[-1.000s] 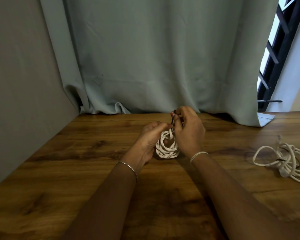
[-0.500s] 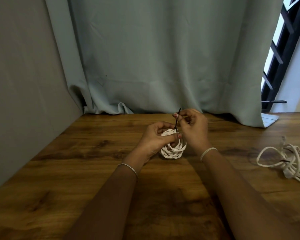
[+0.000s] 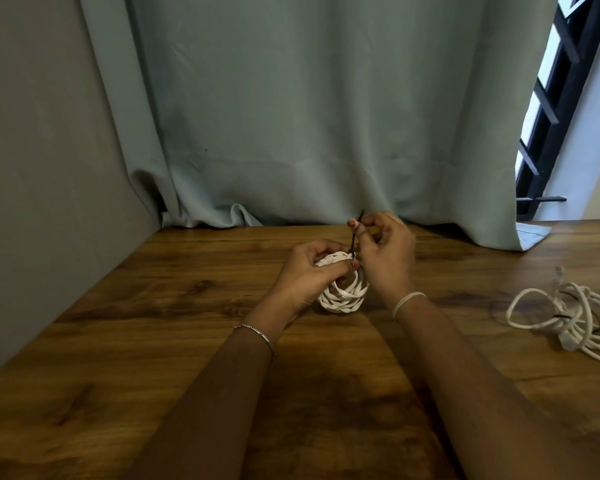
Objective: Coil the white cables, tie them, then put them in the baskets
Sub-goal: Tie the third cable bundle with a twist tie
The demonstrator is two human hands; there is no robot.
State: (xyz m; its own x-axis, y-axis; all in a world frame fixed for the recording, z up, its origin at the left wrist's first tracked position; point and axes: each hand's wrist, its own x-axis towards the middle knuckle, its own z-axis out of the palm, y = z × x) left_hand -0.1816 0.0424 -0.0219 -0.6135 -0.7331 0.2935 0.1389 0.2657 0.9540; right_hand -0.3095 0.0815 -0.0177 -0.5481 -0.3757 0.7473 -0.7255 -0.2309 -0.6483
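A small coil of white cable (image 3: 345,297) stands on edge on the wooden table (image 3: 153,341) at centre. My left hand (image 3: 312,271) grips the coil's top, where a white connector sticks out to the left. My right hand (image 3: 387,258) pinches a thin black tie (image 3: 355,232) that rises from the top of the coil between finger and thumb. No basket is in view.
A loose tangle of white cables (image 3: 568,315) lies on the table at the right edge. A grey-green curtain (image 3: 309,116) hangs along the table's far side, a grey wall (image 3: 32,168) closes the left, and a barred window (image 3: 561,98) shows at top right.
The right hand has drawn the black tie upward and longer above the coil. The left hand has shifted onto the coil's top. The view has swung slightly left.
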